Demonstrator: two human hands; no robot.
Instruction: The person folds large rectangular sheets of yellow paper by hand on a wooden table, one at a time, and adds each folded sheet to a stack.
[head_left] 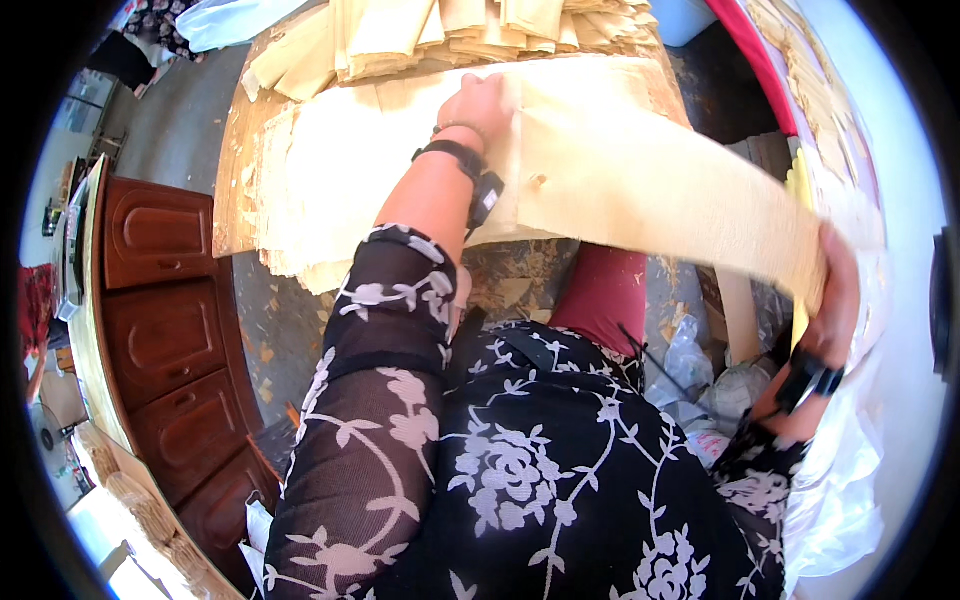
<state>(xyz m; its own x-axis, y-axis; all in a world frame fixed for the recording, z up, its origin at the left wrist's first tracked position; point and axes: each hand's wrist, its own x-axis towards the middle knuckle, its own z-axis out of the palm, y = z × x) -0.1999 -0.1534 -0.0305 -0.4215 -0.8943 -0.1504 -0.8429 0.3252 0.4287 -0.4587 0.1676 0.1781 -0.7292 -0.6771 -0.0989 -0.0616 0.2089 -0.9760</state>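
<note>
A long, thin pale wood veneer sheet stretches from the table toward my right side. My right hand grips its far right end, fingers wrapped around the edge, and the sheet bends down a little there. My left hand is closed and rests on the veneer at the sheet's left part; bright glare hides whether anything is in its fingers. Beneath and to its left lies a wide stack of pale veneer sheets with ragged left edges.
Bundles of folded veneer strips are heaped at the table's back. The wooden table stands before me. Brown wooden cabinets line the left. Clear plastic bags lie on the right floor, and scraps litter the floor under the table.
</note>
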